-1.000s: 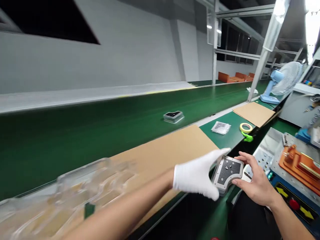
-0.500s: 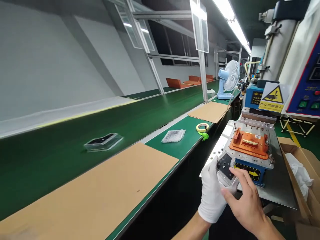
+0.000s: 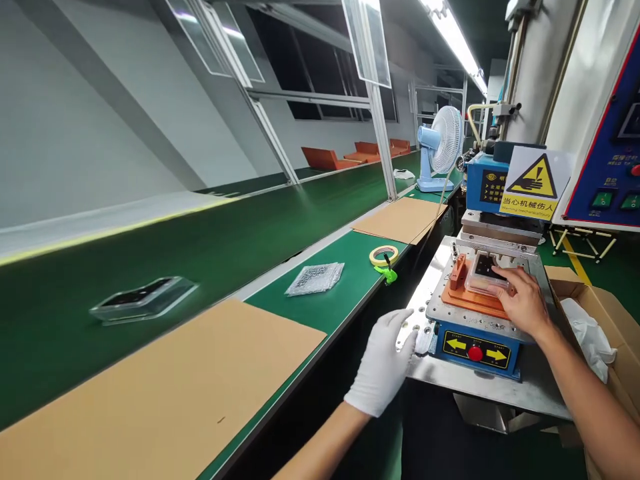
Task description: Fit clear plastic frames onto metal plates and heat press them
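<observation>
Your bare right hand (image 3: 523, 303) rests open on one clear part (image 3: 483, 280) on the orange fixture (image 3: 473, 300). Your gloved left hand (image 3: 383, 363) is open, empty. One carton (image 3: 600, 313) holds white plastic (image 3: 587, 330).

A tray (image 3: 487, 275) sits on the press fixture (image 3: 473, 297), right of the conveyor belt (image 3: 200, 253).

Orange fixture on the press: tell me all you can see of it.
The flat orange fixture looks like rigid plastic, with a raised orange block near its left edge. It lies on a grey metal plate on the press, below the press head. A clear-edged piece with a dark top sits on it. The fingers of the person's bare right hand rest on that piece, and the hand hides part of the fixture's right side.
</observation>
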Available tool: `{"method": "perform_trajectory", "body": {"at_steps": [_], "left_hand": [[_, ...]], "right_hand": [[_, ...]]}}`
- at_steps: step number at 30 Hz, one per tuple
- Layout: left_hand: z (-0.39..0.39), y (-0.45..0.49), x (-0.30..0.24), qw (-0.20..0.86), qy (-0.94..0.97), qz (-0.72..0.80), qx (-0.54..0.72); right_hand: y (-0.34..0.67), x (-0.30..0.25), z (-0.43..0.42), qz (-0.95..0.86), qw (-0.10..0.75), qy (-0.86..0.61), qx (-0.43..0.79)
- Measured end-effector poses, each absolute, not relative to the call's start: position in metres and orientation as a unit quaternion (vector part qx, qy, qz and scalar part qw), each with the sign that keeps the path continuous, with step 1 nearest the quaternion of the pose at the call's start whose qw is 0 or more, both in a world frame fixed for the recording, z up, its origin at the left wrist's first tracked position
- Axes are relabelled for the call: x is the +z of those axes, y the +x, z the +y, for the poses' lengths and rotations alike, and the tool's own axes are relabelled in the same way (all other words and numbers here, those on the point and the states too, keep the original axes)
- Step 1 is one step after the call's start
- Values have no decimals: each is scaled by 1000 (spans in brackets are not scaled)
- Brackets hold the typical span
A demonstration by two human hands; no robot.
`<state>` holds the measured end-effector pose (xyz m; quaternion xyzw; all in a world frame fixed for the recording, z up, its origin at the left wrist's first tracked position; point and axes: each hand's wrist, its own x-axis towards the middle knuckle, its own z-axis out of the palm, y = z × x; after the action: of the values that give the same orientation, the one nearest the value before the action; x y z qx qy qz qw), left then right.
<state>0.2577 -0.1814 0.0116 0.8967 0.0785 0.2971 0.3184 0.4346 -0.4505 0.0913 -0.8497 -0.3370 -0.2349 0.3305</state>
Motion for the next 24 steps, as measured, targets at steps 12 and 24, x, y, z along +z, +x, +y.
{"method": "perform_trajectory", "body": {"at_steps": [12, 24], "left_hand": [[-152, 297, -22, 220, 973, 48, 51], [-158, 309, -19, 198, 977, -16, 73]], "right_hand": [[473, 76, -452, -371, 178, -896, -166], [405, 76, -488, -262, 310, -857, -315]]}}
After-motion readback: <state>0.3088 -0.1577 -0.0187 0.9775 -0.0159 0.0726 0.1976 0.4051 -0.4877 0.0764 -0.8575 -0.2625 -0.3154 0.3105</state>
